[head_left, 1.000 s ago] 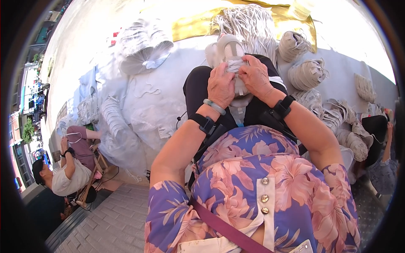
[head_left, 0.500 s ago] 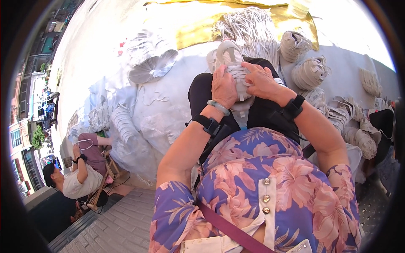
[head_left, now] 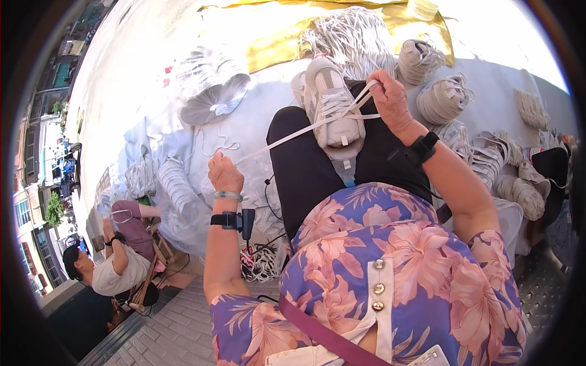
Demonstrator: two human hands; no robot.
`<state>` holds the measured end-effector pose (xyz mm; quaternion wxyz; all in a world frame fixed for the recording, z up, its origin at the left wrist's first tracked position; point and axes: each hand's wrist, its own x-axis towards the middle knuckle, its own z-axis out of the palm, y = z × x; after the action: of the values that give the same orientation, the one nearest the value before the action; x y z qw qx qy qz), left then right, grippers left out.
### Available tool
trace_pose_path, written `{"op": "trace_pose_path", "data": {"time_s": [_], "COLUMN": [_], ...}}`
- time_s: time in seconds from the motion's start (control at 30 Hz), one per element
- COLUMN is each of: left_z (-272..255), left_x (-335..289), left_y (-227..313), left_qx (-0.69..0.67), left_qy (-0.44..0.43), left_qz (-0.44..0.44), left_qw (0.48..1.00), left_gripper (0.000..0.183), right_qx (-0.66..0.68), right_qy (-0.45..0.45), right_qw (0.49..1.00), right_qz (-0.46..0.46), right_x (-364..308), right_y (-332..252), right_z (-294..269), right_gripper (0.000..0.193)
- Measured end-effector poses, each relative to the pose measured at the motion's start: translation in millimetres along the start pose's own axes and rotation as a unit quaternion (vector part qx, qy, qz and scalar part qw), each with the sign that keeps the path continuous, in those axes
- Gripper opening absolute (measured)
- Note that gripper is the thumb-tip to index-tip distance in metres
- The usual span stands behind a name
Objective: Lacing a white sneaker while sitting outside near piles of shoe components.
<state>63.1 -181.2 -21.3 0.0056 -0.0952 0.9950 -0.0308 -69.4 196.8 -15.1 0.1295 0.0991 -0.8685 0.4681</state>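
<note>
A white and beige sneaker (head_left: 343,132) rests between my thighs, its mesh toe pointing away from me. White lacing criss-crosses its tongue. From the upper eyelets a white shoelace (head_left: 282,141) runs taut, down and left to my left hand (head_left: 226,173), whose closed fingers grip its end. My right hand (head_left: 392,102), right of the sneaker, is closed on a loop of lace drawn up from the shoe. A second light shoe (head_left: 298,87) sits partly hidden beside the sneaker's toe.
Beyond the shoe, a heap of white laces (head_left: 351,38) lies on a yellow sheet (head_left: 274,47). Shoe-upper bundles (head_left: 444,97) line the right. Plastic-wrapped stacks (head_left: 213,82) stand at left. Another person (head_left: 122,265) sits low at far left. Cords hang near my left wrist.
Both hands were together on the sneaker's lacing. My left hand has pulled back and left with a lace, and my right has moved up and right, drawing lace out.
</note>
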Motion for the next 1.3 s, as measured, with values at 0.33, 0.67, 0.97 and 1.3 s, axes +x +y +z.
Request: {"op": "trace_pose_path", "data": {"time_s": [0.33,0.67,0.97,1.3], "left_z": [-27.4,-35.1,-35.2,-13.5], "left_x": [34.7,36.2,-7.8,-40.4], "left_y": [157.5,92.3,-1.3,-13.8], "left_qx": [-0.144,0.028,0.153,0.126], "left_qy": [0.132,0.147,0.023,-0.014], "left_qz": [0.296,0.281,0.128,0.131], "left_qw": [0.935,0.948,0.98,0.983], "left_gripper": [0.013,0.005,0.007,0.005], "right_qx": [0.106,0.078,-0.109,-0.148], "right_qy": [-0.005,-0.14,-0.227,-0.261], "right_qw": [0.993,0.985,0.958,0.948], "right_qz": [-0.042,0.067,-0.133,-0.104], "right_x": [-3.8,-31.0,-33.3,-36.2], "right_y": [-16.7,-6.6,4.5,45.7], "right_z": [0.2,-8.2,-45.7,-96.1], "right_gripper": [0.01,0.026,0.01,0.007]}}
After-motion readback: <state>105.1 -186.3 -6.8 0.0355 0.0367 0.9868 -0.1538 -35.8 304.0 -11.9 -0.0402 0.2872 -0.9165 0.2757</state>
